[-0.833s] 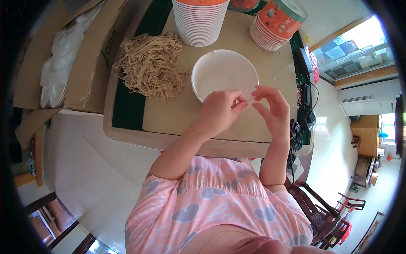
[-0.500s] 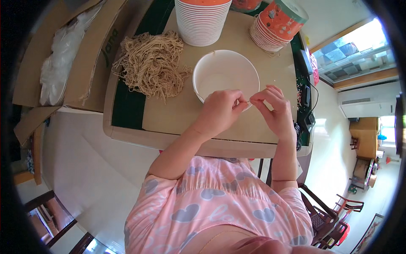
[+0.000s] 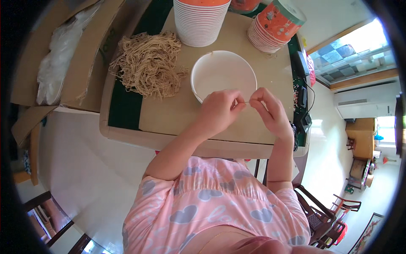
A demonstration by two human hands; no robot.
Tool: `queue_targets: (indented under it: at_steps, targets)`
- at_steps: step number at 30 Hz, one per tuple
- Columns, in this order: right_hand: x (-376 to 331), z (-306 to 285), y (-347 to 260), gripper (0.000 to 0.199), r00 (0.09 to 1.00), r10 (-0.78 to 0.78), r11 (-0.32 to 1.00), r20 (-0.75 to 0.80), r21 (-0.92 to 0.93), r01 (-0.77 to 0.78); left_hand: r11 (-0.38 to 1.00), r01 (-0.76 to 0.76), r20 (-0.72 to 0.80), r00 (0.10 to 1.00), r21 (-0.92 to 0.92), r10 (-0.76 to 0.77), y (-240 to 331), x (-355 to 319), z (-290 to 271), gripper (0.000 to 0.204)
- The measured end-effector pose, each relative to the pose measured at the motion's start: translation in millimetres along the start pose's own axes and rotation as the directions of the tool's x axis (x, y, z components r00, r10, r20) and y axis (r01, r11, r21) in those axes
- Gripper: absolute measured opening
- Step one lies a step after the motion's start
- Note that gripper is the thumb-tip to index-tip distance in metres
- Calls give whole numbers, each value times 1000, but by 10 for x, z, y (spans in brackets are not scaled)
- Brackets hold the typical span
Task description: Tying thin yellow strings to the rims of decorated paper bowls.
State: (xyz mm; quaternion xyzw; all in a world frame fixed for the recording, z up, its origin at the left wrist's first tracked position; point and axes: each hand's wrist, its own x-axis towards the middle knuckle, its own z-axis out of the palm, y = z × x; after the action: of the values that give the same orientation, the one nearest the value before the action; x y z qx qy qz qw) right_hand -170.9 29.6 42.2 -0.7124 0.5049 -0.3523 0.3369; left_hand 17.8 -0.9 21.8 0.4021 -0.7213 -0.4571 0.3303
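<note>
A white paper bucket (image 3: 223, 74) sits on the table with its mouth facing me. A thin tan string shows at its far rim and along its left side. At the bucket's near right rim, my left hand (image 3: 220, 111) pinches a piece of tan string (image 3: 248, 102) between thumb and forefinger. My right hand (image 3: 272, 113) pinches the same string a short way to the right, so a short length spans the gap. The fingers hide part of the bucket's near rim. Left of the bucket lies a loose heap of tan string (image 3: 150, 63).
Behind the bucket stands a tall stack of paper buckets (image 3: 201, 25). An orange patterned stack (image 3: 275, 25), with string around its lower end, is at the far right. A cardboard box (image 3: 86, 63) holding clear plastic (image 3: 63, 59) adjoins the table's left side. Black devices (image 3: 302, 101) with a cable line the right edge.
My hands have drawn slightly apart, and a longer bit of string shows between the fingertips. The whole scene has shifted slightly left in the picture. The bucket stays in place on the table.
</note>
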Motion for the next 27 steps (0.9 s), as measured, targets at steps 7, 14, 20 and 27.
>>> queue_targets:
  at_steps: [7,14,20,27]
  targets:
    - [31,152,34,6,993,-55,985,-106,-168,36,956,-26,117,991,-292,63,-138,31,-213,13]
    - [7,316,187,6,975,-32,993,-220,-116,6,914,-365,21,930,174,367,-259,42,-183,15]
    - [27,356,212,5,972,-20,993,-234,-121,-9,862,-330,52,940,385,337,-166,9,-157,14]
    - [7,486,167,6,950,-3,997,-313,-79,-22,885,-293,45,954,362,297,-187,21,-106,8]
